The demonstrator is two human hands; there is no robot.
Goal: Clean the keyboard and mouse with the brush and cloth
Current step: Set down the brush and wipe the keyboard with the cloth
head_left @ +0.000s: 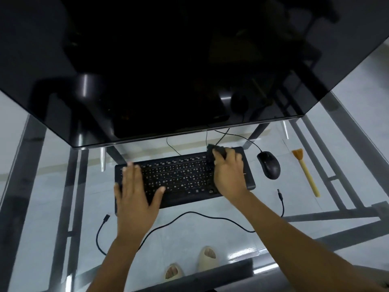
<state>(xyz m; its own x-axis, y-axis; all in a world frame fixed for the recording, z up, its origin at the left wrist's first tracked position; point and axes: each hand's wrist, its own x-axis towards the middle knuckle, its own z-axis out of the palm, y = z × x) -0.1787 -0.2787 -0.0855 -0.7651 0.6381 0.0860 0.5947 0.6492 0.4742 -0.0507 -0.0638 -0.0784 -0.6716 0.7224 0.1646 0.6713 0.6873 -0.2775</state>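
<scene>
A: Status of the keyboard [181, 178]?

B: It lies flat on the glass desk [210, 230], centred below the monitor [147, 60]. The left hand [136, 194] rests on its left end, fingers spread wide and flat, gripping nothing; I judge it is bracing the unit. The right hand [229, 171] is closed around a dark cloth [216, 151] and presses it on the far right corner of the keyboard.

A: And the mouse [269, 164]?

B: Just beside the keyboard's right end, apart from both hands. Nothing is touching it.

A: The brush [306, 172]?

B: Lying on the desk to the right of the mouse, bristles toward the monitor, not held.

A: Progress estimate?

B: Step in hand: cloth wipe of the keyboard. The brush is set aside, which suggests brushing is either finished or not begun; I cannot tell which. The mouse appears to remain, so at least 1 of the 2 items is left.

A: Anything else nearby?

B: 1 loose cable [189, 216] curls on the glass in front of the keyboard, clear of the wiping hand.
</scene>
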